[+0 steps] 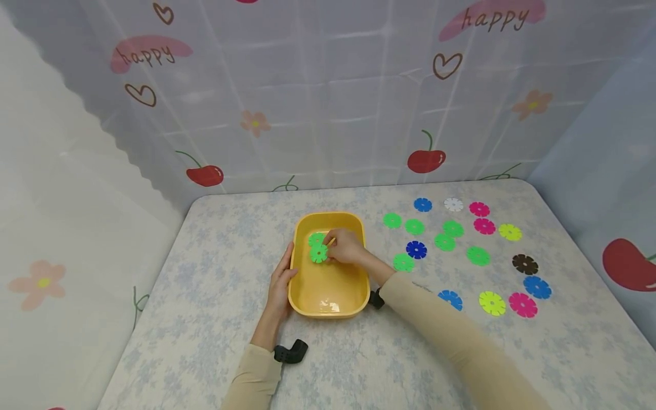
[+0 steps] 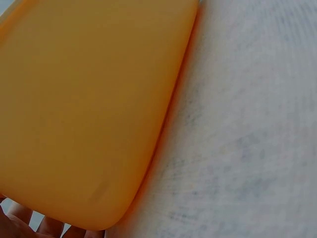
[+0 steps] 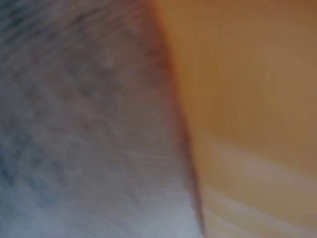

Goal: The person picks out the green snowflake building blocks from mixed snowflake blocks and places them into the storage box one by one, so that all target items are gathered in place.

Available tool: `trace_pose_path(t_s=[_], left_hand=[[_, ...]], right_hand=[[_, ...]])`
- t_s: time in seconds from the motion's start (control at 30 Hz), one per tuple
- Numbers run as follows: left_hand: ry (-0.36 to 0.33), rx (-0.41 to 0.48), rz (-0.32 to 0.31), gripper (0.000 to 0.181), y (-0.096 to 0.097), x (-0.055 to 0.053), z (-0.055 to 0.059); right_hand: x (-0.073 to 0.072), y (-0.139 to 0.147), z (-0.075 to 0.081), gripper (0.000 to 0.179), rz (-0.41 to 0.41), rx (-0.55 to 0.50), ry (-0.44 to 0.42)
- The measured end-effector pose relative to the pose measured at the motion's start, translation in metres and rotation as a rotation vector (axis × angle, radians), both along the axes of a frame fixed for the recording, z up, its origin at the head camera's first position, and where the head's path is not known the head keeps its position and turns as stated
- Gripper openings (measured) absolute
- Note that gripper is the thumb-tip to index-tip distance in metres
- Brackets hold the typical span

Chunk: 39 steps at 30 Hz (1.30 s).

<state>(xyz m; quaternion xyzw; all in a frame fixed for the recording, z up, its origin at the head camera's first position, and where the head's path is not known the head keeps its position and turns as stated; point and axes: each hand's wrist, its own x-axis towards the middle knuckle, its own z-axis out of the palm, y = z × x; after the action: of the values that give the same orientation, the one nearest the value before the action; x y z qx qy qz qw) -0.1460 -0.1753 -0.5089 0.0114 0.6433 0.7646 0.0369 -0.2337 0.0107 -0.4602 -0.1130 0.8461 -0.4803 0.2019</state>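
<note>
On the table stands a yellow plastic basin (image 1: 328,290), its outer wall filling much of both wrist views. My left hand (image 1: 279,287) grips its left side, thumb at the rim and fingers along the outside; those fingers (image 2: 49,227) show at the bottom of the left wrist view. Inside the basin, my right hand (image 1: 345,246) pinches a green notched disc (image 1: 318,254) between thumb and fingertips. Just behind it lies another green disc (image 1: 314,238), partly overlapped. The right wrist view is blurred and shows neither hand nor discs.
Several notched discs lie scattered right of the basin, among them a green disc (image 1: 404,262), a dark blue disc (image 1: 417,249), a brown disc (image 1: 525,264) and a white disc (image 1: 453,204). The right sleeve (image 1: 441,319) partly covers a blue disc (image 1: 451,299). A printed curtain (image 1: 338,114) hangs behind.
</note>
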Motion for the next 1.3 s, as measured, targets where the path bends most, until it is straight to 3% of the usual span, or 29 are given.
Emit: trace_pose_path(t_s=[0.57,1.1,1.3], left_hand=[[-0.002,-0.005,0.017,0.061,-0.0005,0.0007,-0.0021],[0.003,-0.006,0.004,0.062,0.0,0.0008,-0.0004],[0.014,-0.002,-0.007,0.061,-0.001,0.0008,-0.0028]], right_hand=[[0.0002,-0.0048,-0.0064,0.024,-0.003,-0.003,-0.069],[0.001,-0.0059,-0.0066,0.023,-0.005,0.049,-0.01],[0.0005,-0.0047,-0.0075,0.023,-0.014,0.023,0.039]])
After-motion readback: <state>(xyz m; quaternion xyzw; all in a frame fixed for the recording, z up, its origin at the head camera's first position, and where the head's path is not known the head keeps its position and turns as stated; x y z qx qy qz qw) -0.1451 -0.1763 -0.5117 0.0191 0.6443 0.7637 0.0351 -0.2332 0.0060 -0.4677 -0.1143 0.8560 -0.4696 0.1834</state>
